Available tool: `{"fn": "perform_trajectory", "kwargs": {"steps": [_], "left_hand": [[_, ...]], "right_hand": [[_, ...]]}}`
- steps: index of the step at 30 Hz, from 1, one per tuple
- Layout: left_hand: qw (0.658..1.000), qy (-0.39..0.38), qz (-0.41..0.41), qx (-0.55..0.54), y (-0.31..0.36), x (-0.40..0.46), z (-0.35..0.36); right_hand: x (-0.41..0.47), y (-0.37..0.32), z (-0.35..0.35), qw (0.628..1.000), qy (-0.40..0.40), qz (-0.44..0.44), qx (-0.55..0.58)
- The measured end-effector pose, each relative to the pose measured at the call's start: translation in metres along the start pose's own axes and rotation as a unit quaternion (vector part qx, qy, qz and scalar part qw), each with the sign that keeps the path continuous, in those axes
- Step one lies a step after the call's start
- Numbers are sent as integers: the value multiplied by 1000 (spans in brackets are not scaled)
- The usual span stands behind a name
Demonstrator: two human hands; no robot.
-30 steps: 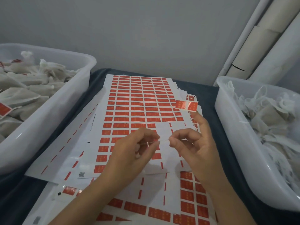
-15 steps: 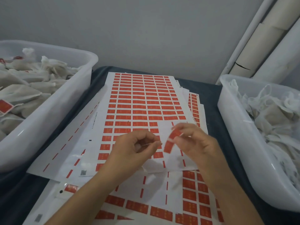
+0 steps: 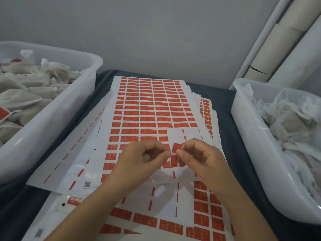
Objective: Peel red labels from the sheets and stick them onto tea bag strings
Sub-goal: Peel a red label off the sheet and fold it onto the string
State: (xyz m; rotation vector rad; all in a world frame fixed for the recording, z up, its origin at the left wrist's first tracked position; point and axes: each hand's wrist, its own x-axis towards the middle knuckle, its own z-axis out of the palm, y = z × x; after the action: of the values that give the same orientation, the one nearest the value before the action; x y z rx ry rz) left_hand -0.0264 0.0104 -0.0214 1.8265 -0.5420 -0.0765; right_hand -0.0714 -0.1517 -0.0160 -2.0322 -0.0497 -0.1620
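Observation:
White sheets of red labels (image 3: 152, 108) lie stacked on the dark table between two tubs. My left hand (image 3: 137, 164) pinches a thin tea bag string (image 3: 157, 155) between thumb and forefinger above the sheets. My right hand (image 3: 201, 159) pinches a peeled red label (image 3: 175, 153), which bends vertically right beside the end of the string. The tea bag on that string is hidden under my left hand; only a bit of white (image 3: 152, 180) shows below it.
A white tub (image 3: 52, 129) on the left holds tea bags, some with red labels (image 3: 3, 113). A white tub (image 3: 250, 136) on the right holds unlabelled tea bags. More label sheets (image 3: 205, 221) lie nearer me. Cardboard tubes (image 3: 278, 40) lean at the back right.
The red label, first stuck on my right fingertip above the sheet, has come down to the string. My right hand now pinches it next to my left fingers.

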Motion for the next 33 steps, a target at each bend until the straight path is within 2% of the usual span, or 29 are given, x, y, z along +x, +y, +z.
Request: {"fn": "perform_trajectory", "kwargs": {"steps": [10, 17, 20, 24, 29, 33], "left_hand": [[999, -4, -36, -30, 2, -1, 0], [999, -12, -33, -10, 2, 0, -1], [997, 2, -63, -35, 1, 0, -1], [982, 23, -131, -132, 5, 1, -6], [972, 25, -162, -169, 10, 1, -7], [979, 12, -143, -148, 10, 1, -6]], "right_hand": [[-1, 1, 2, 999, 25, -27, -26], [-2, 0, 3, 999, 32, -24, -29], [-1, -1, 3, 997, 75, -12, -22], [3, -4, -4, 991, 121, 35, 47], [1, -10, 1, 997, 40, 32, 64], [-1, -8, 5, 995, 40, 41, 80]]}}
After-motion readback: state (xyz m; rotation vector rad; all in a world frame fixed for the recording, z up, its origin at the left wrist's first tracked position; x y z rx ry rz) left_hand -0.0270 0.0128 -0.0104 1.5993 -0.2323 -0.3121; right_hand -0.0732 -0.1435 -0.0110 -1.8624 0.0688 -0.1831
